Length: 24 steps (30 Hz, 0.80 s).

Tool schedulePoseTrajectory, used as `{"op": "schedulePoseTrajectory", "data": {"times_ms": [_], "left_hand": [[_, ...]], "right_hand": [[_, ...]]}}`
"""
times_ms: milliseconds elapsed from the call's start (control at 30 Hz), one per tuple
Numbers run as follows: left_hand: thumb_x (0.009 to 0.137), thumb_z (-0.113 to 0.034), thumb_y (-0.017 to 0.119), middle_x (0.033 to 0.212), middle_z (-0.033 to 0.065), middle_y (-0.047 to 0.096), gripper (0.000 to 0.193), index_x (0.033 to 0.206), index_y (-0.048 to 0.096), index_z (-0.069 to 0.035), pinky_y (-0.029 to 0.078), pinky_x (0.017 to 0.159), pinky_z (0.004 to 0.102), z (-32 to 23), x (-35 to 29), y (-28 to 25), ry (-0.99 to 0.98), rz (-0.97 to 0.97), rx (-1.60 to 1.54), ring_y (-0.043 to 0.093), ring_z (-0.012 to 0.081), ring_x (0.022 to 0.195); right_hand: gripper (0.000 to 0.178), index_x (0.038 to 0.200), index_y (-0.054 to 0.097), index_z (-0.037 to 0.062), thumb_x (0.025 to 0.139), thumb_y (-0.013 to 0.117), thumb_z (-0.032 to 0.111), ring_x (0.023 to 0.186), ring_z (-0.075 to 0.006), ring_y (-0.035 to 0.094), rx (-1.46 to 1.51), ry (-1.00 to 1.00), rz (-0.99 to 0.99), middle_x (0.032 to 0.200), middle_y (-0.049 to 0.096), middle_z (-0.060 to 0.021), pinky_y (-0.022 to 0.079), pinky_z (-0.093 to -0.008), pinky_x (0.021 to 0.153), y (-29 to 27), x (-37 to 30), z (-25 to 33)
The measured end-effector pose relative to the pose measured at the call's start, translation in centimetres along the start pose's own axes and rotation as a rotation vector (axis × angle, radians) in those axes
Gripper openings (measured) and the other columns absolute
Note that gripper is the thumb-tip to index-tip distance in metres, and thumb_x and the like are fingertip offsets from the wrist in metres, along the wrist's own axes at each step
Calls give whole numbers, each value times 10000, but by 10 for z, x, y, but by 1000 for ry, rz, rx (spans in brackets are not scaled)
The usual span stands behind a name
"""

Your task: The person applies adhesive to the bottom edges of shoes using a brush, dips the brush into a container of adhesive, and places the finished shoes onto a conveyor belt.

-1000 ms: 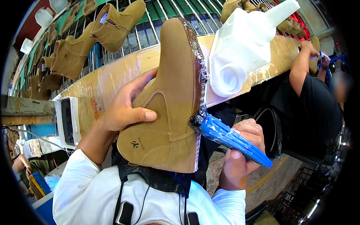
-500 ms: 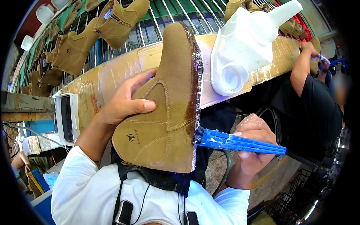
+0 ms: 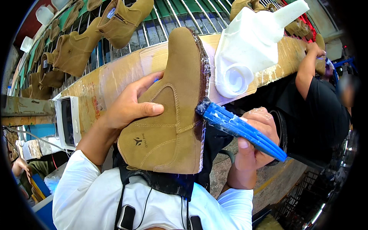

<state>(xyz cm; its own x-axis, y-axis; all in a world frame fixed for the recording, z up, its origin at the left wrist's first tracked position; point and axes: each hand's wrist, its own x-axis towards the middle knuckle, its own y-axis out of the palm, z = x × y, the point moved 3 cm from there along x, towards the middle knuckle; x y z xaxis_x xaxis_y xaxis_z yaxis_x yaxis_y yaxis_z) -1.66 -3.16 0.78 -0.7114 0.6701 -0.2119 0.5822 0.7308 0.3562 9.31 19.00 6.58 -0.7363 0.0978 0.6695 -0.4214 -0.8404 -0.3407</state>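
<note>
A tan boot (image 3: pixel 159 115) with stitched seams lies on its side before me, toe pointing away and sole edge facing right. My left hand (image 3: pixel 132 101) grips it from the left, thumb on the shaft's side. Along the sole edge runs a wet-looking dark brown band, beside pale stitching. My right hand (image 3: pixel 257 134) is closed round the handle of a blue brush (image 3: pixel 230 122) smeared with whitish residue. The brush's dark bristle end touches the band near the middle of the boot. The far side of the boot is hidden.
A white plastic jug-like container (image 3: pixel 249 42) with an open round cup at its base stands on the cardboard-covered bench (image 3: pixel 119 69). Tan boots (image 3: pixel 73 53) rest on a metal rack (image 3: pixel 174 15) behind. A co-worker in black (image 3: pixel 314 111) sits at right. A white-framed box (image 3: pixel 69 122) stands left.
The brush has slid up along the sole edge, away from me, and its handle now slants more steeply down to the right. The boot has shifted slightly right, still in my left hand.
</note>
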Motion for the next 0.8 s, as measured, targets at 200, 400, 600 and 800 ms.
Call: {"op": "schedulePoseTrajectory", "data": {"times_ms": [200,400,600,800], "left_hand": [[713,-321,780,1325,149,488,904,1405,344,65,406,1005,317,4,3,-4,-4,-11,-65,519,197,1175],[717,-294,766,1310,158,501,882,1401,345,69,435,975,314,3,1,-12,-17,-70,-101,545,202,1145],[721,-275,748,1280,169,525,863,1398,342,72,461,948,302,1,0,-11,-10,-185,-105,576,215,1109],[736,-262,724,1263,170,539,836,1400,339,69,469,939,299,5,5,-10,-27,-162,-129,588,217,1097]], "right_hand": [[240,907,676,29,772,759,208,688,-229,617,44,58,45,806,657,-115,474,-330,637,-1,-10,5],[271,857,671,-18,760,747,223,615,-220,595,210,118,35,739,649,-131,456,-307,599,-10,-20,-11],[160,923,612,-65,799,673,15,795,-156,574,56,422,-305,890,613,-61,456,-259,723,-47,-23,-92],[226,946,652,-1,724,695,-23,820,-344,596,-629,80,227,875,606,-181,490,-353,742,-22,1,-114]]}}
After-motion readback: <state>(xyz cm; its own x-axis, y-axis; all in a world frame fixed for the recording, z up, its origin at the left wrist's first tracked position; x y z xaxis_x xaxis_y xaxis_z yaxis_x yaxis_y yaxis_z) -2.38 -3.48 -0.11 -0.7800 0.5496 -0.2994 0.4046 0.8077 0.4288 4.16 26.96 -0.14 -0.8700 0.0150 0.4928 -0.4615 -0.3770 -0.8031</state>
